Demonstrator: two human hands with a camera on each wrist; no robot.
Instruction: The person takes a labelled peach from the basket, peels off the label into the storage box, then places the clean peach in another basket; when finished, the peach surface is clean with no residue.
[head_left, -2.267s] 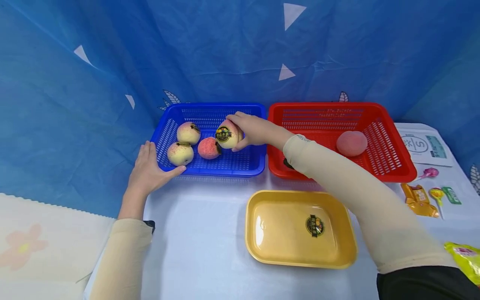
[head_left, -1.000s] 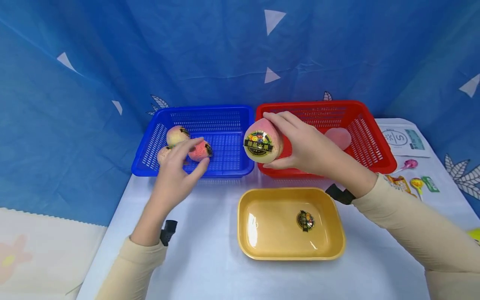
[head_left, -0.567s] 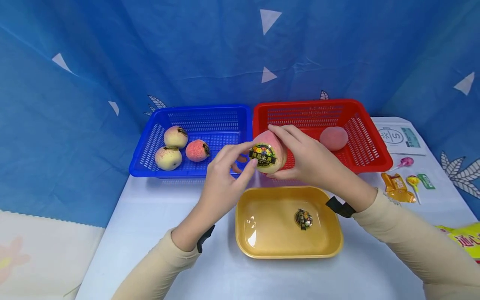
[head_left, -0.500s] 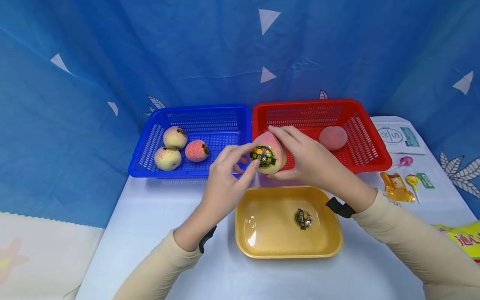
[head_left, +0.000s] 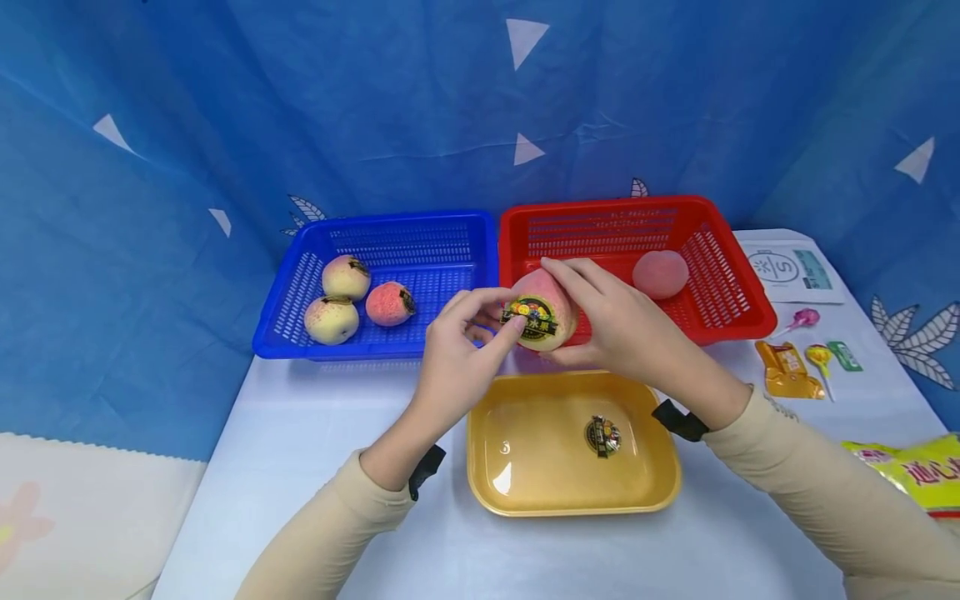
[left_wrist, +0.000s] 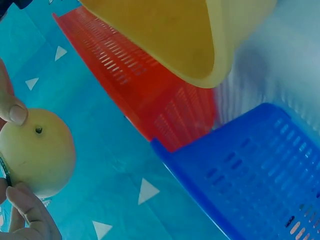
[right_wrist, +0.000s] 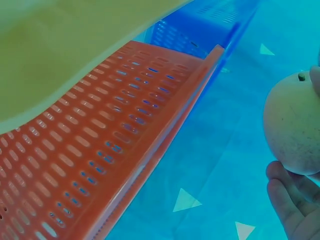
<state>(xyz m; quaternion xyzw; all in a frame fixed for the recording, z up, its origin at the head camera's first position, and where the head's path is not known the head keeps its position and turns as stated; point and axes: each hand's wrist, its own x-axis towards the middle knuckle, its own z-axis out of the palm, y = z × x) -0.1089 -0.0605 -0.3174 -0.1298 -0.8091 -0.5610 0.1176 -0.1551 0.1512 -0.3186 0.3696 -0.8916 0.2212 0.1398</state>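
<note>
My right hand (head_left: 618,325) grips a pink and pale yellow peach (head_left: 564,312), raised before the red basket's left front corner. A round black-and-gold sticker (head_left: 542,323) faces up on the peach. My left hand (head_left: 461,346) pinches the sticker's left edge, the thumb lying over part of its print. In the left wrist view the peach (left_wrist: 45,150) shows its stem hollow, and the sticker's dark edge (left_wrist: 4,172) is at the fingertips. The right wrist view has the peach (right_wrist: 292,125) at its right border, fingers beneath it.
A blue basket (head_left: 442,340) holds 3 stickered peaches (head_left: 332,319). The red basket (head_left: 723,329) holds a pink peach (head_left: 660,275). In front, a gold tray (head_left: 517,496) contains a loose sticker (head_left: 603,436). Candies (head_left: 787,371), lollipops (head_left: 819,357) and a yellow packet (head_left: 918,473) lie at the right.
My right hand has lifted the peach from the blue basket and moved it right. My left hand has left that basket's edge and come to the sticker, its thumb now covering more of it.
</note>
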